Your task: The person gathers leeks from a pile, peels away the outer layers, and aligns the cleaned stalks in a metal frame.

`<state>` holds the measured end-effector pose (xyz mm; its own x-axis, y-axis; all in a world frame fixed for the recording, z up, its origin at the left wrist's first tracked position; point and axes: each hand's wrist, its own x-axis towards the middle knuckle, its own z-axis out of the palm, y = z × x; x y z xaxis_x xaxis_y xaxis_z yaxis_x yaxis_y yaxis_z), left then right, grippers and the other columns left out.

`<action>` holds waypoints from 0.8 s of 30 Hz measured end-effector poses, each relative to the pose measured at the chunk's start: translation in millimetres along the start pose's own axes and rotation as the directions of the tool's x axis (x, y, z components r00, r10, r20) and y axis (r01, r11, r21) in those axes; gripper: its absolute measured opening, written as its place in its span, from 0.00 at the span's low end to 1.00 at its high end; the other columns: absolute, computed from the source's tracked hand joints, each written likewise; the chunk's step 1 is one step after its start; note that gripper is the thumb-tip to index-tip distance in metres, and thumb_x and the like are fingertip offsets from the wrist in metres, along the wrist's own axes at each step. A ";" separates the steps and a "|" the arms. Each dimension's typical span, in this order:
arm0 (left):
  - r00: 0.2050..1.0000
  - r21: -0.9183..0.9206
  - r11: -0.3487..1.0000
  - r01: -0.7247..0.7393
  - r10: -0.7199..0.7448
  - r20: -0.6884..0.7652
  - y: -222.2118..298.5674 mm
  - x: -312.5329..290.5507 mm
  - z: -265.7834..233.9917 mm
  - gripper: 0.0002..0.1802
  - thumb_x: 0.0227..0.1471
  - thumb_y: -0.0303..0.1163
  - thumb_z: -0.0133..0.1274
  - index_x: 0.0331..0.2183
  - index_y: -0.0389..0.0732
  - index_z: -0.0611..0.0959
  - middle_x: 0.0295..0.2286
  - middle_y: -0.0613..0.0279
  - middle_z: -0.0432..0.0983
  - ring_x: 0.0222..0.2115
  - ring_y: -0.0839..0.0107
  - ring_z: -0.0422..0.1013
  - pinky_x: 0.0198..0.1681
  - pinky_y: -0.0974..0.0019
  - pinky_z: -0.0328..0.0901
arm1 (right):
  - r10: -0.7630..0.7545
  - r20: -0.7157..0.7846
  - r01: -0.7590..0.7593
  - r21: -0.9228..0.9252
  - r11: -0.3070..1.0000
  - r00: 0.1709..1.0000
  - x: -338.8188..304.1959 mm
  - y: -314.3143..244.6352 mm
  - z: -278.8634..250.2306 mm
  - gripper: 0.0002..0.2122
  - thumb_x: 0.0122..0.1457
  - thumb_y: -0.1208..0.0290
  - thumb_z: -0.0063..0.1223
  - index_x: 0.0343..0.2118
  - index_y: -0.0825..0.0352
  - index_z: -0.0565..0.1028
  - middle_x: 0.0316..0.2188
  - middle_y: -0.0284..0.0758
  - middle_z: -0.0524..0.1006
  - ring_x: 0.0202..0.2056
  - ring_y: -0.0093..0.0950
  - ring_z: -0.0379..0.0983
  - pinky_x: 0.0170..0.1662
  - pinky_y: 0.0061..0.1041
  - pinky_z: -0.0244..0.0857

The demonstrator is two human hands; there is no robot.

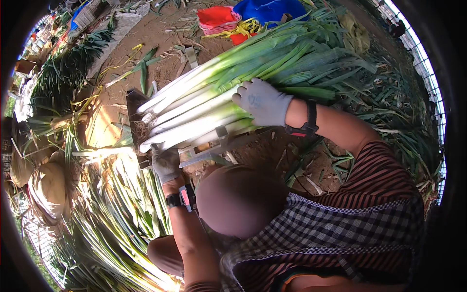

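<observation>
A row of thick leeks [194, 109] lies in a low metal frame [202, 156], white root ends to the left and green leaves to the upper right. My right hand [264, 103], in a grey glove, is curled over the stalks where white turns to green. At the near left corner my gloved left hand [166, 164] closes on the root end of the nearest leek, its fingertips partly hidden. A dark end plate [134, 117] of the frame stands by the roots.
Many loose leeks [116, 214] lie at the lower left. Behind the frame are a blue cloth [270, 10], a red bundle [216, 17] and yellow ties [243, 27]. Leaf scraps [394, 117] cover the ground at right. My knee [241, 199] is close to the frame.
</observation>
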<state>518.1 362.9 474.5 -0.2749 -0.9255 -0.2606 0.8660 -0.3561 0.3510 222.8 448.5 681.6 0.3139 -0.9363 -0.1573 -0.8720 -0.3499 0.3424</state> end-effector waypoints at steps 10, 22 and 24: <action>0.957 0.350 0.907 0.235 -0.153 -0.247 -11.8 -27.6 -1.8 0.13 0.61 0.32 0.48 0.42 0.33 0.78 0.32 0.54 0.79 0.31 0.65 0.74 0.38 0.64 0.71 | -0.149 0.223 0.093 0.242 0.966 0.963 10.1 14.3 34.6 0.17 0.42 0.71 0.58 0.36 0.72 0.71 0.27 0.45 0.77 0.33 0.42 0.76 0.35 0.38 0.69; 0.694 0.482 -0.821 -0.305 0.154 0.703 6.8 -84.5 39.0 0.36 0.47 0.34 0.58 0.57 0.40 0.66 0.54 0.51 0.65 0.55 0.51 0.60 0.60 0.46 0.52 | -0.154 0.148 0.114 0.249 0.962 0.977 13.2 4.4 47.0 0.15 0.44 0.73 0.56 0.36 0.71 0.71 0.28 0.44 0.77 0.32 0.41 0.77 0.36 0.38 0.69; 0.755 0.434 -0.838 -0.330 0.041 0.655 -10.3 -52.8 58.5 0.44 0.42 0.35 0.62 0.60 0.42 0.63 0.56 0.52 0.62 0.58 0.54 0.58 0.62 0.46 0.48 | -0.141 0.162 0.094 0.269 0.959 0.977 12.2 9.4 35.6 0.15 0.45 0.72 0.56 0.36 0.71 0.71 0.28 0.44 0.77 0.33 0.41 0.77 0.36 0.38 0.69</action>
<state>499.3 407.9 537.3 -0.4450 -0.7979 0.4066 -0.8164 0.5480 0.1820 205.1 434.9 649.9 0.3687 -0.8601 -0.3525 -0.9073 -0.4154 0.0646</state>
